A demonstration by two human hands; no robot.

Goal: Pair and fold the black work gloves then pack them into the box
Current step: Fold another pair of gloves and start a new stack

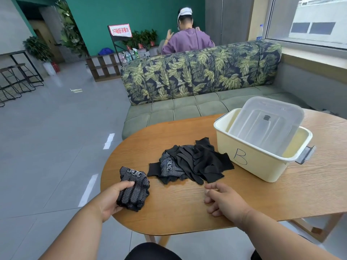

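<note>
Fingers (pixel 125 184) of left hand (pixel 110 199) grip folded gloves (pixel 134 190); right hand (pixel 223 199) rests loose.

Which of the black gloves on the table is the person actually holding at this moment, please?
The dotted glove bundle near the table's left edge; the left hand grips it. The other gloves lie in a loose pile beside the box, untouched.

Head-worn camera looks forward and down, close over the table (pixel 187 212), sofa (pixel 187 106) beyond.

Bright, even daylight enters from the window (pixel 308 19) at upper right; glare streaks the floor (pixel 56 128) at left; wide-angle distortion bends the edges.
</note>
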